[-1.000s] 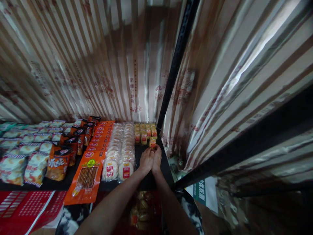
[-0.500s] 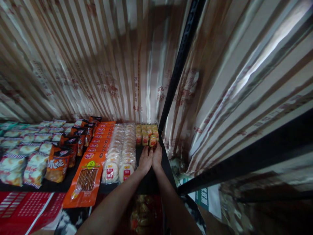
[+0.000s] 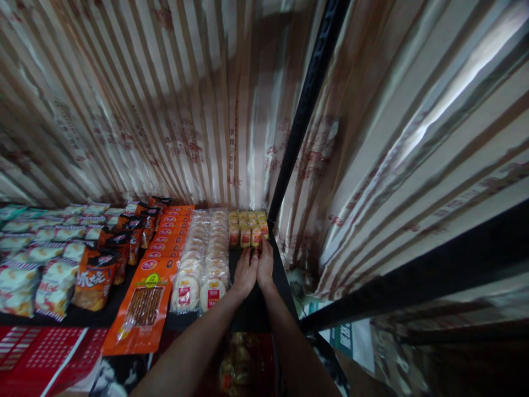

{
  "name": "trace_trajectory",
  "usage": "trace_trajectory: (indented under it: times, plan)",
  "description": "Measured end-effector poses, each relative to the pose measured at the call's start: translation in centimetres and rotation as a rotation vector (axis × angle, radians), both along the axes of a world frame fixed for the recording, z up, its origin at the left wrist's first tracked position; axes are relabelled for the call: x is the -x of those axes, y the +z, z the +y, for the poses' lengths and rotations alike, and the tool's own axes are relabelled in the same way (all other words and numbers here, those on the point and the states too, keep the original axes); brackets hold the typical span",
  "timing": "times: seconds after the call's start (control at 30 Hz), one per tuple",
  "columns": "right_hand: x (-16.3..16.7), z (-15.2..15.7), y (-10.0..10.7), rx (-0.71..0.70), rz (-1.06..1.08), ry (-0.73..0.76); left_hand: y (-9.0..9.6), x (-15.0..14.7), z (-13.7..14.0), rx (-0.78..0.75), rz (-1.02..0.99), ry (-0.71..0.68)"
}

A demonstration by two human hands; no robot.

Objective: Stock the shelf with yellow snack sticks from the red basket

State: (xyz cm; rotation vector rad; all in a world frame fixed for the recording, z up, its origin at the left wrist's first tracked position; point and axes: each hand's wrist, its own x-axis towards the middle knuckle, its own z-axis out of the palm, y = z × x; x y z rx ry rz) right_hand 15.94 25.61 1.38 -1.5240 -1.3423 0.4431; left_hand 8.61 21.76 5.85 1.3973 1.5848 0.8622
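Small yellow snack packs point(image 3: 245, 237) with red labels stand in short rows at the back right corner of a black shelf point(image 3: 248, 315). Just in front of them, my left hand point(image 3: 246, 272) lies with its fingers stretched forward, holding nothing. My right hand point(image 3: 265, 266) is close beside it, fingers extended, its tips at the front right pack; whether they press on it is hard to tell. To the left of my hands are two rows of round white crackers point(image 3: 213, 295) in clear wrap.
Orange flat snack packets point(image 3: 145, 303) overlap in a row, the front one jutting past the shelf edge. Orange-and-black bags point(image 3: 94, 278) and white bags point(image 3: 53, 289) stand farther left. A black post point(image 3: 295, 127) rises at the corner; a red basket point(image 3: 49, 353) sits below.
The front right yellow pack has shifted slightly back and left, more level with its neighbour. My hands stay nearly in place, and the view has moved a little.
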Motion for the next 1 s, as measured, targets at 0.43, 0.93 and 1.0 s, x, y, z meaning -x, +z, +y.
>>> trace_trajectory:
  times: [0.43,0.93,1.0]
  plan:
    - [0.2,0.1,-0.4,-0.026,0.013,0.023,-0.5,0.0,0.3,0.004,0.042,-0.015]
    - [0.1,-4.0,0.7,0.041,0.035,0.0,0.1,-1.0,-2.4,-0.076,0.044,0.056]
    - [0.1,-4.9,0.7,0.041,0.045,0.021,-0.1,-1.1,-3.2,-0.095,0.068,0.066]
